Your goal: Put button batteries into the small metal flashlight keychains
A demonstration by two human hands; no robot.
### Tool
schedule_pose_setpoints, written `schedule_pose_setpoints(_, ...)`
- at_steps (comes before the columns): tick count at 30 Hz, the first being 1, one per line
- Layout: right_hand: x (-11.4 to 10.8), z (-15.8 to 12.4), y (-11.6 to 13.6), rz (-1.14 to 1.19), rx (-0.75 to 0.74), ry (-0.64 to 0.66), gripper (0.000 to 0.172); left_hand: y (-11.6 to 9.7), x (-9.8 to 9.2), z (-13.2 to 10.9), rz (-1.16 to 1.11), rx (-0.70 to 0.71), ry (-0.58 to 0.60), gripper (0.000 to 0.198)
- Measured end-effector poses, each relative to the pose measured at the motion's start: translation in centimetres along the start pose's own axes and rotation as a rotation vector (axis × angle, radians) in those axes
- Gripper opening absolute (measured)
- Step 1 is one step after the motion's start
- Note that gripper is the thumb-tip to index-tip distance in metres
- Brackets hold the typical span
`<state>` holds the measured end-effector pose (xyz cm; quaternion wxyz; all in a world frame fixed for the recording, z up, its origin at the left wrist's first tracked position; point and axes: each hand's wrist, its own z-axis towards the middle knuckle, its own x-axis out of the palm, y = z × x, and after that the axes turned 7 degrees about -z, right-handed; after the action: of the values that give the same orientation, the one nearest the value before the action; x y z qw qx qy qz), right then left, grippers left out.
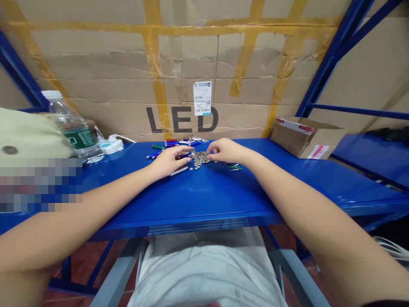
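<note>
A pile of small round grey discs that look like coins lies on the blue table. At its left edge rests my left hand, thumb and fingers apart; a bright bit near its fingertips is too small to name. My right hand reaches in from the right, its fingers curled and pinched down at the pile's right side. What they hold, if anything, is hidden. Several colourful pens lie behind and beside my left hand. A thin silvery rod sits just below it. Green carabiner-like clips lie under my right wrist.
A water bottle and a white power strip stand at the left, near a pale cloth item. An open cardboard box is at the right. A large taped cardboard panel closes off the back, between blue metal posts.
</note>
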<state>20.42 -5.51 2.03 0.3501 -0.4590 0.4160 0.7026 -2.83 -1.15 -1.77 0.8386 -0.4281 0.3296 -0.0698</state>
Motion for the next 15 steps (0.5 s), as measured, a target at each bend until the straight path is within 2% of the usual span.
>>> schedule_pose_setpoints(4,0.4,0.0,1.3,0.228,-0.094,-0.191,0.022,-0.1,0.1,0.0,-0.031,0.025,0.018,0.049)
schedule_pose_setpoints(9,2.0,0.7,1.6,0.331,-0.188,-0.227,0.02,-0.2,0.1,0.0,-0.016,0.036,0.012,0.046)
schedule_pose_setpoints(15,2.6,1.0,1.6,0.348,-0.207,-0.259,0.021,-0.2,0.1,0.0,-0.004,0.045,0.008,0.046)
